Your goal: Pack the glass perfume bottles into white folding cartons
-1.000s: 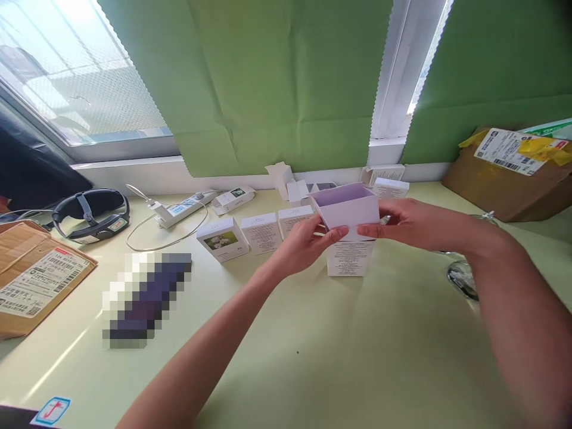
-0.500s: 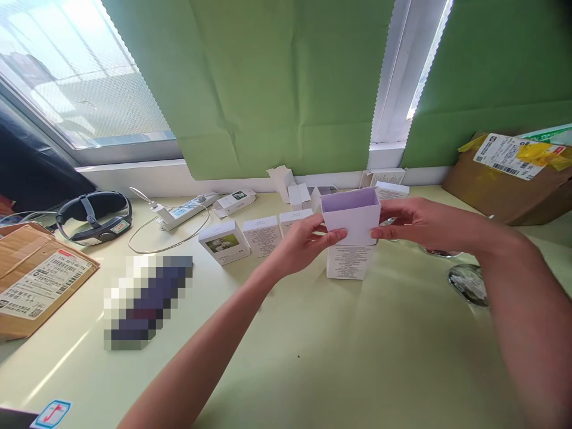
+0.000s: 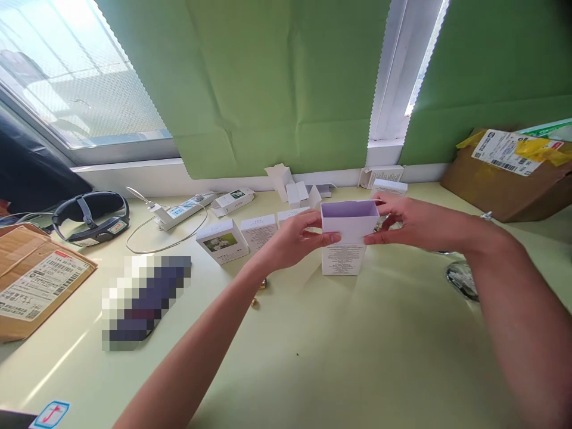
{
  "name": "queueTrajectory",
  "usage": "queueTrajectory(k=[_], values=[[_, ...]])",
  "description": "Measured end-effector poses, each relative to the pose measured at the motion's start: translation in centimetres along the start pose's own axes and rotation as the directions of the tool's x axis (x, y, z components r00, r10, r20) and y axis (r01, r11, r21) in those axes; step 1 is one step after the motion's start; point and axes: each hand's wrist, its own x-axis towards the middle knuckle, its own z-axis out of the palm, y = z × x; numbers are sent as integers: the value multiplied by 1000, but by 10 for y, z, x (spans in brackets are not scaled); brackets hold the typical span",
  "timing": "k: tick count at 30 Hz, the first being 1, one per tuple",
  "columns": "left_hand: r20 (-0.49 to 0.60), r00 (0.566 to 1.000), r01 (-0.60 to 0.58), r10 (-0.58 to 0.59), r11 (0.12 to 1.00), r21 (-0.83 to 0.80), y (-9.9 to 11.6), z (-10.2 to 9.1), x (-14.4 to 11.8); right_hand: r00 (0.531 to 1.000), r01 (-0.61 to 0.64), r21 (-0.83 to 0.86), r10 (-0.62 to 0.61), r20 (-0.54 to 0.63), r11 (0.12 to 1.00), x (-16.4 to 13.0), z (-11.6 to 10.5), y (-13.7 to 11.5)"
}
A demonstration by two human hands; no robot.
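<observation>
A white carton [image 3: 350, 229] with an uncovered top and a lavender inside stands upright between my two hands. My left hand [image 3: 298, 238] is closed on its left side, thumb on the front face. From the right, my right hand [image 3: 400, 220] grips it, thumb at the lower right front corner. Directly below the carton shows a white box face printed with small text [image 3: 342, 260], standing on the table. I cannot tell whether the two are joined or only stacked. Behind my left hand, a row of white boxes [image 3: 258, 232] stands partly hidden.
A box with a flower picture [image 3: 223, 243] stands left of the row. Small gold-coloured pieces [image 3: 254, 302] lie by my left forearm, and a clear round object [image 3: 462, 280] by my right. A power strip [image 3: 183, 211], headset [image 3: 92, 220] and brown parcels [image 3: 42, 280] lie around.
Both hands have lowered the white carton slightly toward the printed face below. The view has shifted a little, and gold-coloured pieces by my left forearm now show.
</observation>
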Motion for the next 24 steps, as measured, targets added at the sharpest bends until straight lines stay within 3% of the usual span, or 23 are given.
queueTrajectory(k=[9, 15, 19, 24], values=[[61, 998, -14, 9, 996, 89, 4, -1, -2, 991, 95, 145, -79, -110, 985, -10, -2, -19], [87, 996, -12, 15, 999, -36, 6, -2, -2, 993, 40, 125, -26, -114, 991, -10, -1, -25], [39, 999, 37, -37, 999, 2, 3, -3, -3, 994, 45, 84, -37, -100, 995, -5, 2, -20], [9, 1000, 18, -19, 999, 45, -4, -3, -2, 997, 36, 31, -34, -70, 999, 6, 8, -8]])
